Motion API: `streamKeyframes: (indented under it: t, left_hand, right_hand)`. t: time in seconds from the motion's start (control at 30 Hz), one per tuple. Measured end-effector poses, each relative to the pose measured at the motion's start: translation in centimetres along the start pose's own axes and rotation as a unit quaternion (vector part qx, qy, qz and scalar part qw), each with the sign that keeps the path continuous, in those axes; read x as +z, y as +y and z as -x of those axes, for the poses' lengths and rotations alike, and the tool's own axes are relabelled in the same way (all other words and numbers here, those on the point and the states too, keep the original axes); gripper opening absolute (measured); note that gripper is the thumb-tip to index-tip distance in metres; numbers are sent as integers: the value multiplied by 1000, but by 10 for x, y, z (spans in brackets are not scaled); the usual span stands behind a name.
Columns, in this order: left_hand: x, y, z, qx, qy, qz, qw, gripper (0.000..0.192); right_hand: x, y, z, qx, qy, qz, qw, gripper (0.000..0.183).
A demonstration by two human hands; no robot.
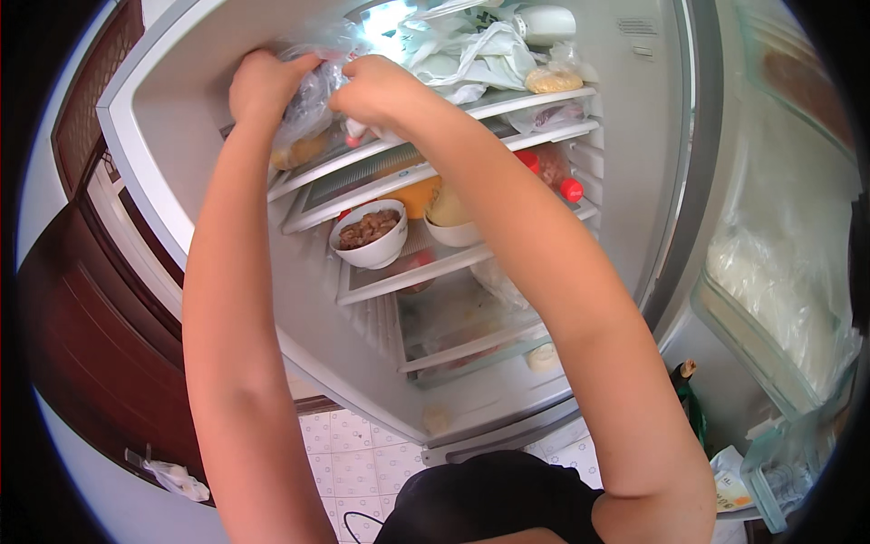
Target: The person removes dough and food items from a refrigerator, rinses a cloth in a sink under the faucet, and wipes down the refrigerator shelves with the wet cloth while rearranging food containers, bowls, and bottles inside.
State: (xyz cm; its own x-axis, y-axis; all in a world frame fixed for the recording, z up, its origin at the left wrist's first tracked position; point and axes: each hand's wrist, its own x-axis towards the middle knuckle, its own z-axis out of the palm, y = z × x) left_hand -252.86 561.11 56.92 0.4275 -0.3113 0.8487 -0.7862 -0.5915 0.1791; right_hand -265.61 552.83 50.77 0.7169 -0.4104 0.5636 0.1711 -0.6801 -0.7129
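Observation:
At the upper left of an open refrigerator, my left hand grips the side of a crinkled clear plastic bag. My right hand pinches the same bag's plastic from the other side, its fingers bent and partly hidden. Something yellowish-brown shows through plastic below the left hand, on the top glass shelf. A small white and pink item pokes out under my right hand. White plastic bags fill the shelf to the right, beside a white bottle lying on its side.
Lower down stand a white bowl of brown meat pieces and another white bowl, partly behind my right arm. A red-capped bottle lies at the right. The open door's bins hold bagged items. A dark wooden door is at left.

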Motion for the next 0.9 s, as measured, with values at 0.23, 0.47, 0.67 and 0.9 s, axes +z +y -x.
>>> streamKeyframes:
  t: [0.23,0.47,0.67,0.9]
  left_hand:
    - [25,12,-15,26,-168,-49,984,80]
    - [64,-20,2,64,-84,71,992,86]
    - [35,-2,4,0,-79,85,993,52]
    - [15,0,43,-57,-59,30,996,64]
  right_hand:
    - [-17,37,32,-98,-16,-116,988,46]
    - [-74,52,79,-59,172,-346,920,43]
    - [-105,83,24,-65,361,-75,927,31]
    - [-92,98,30,-47,232,377,895,21]
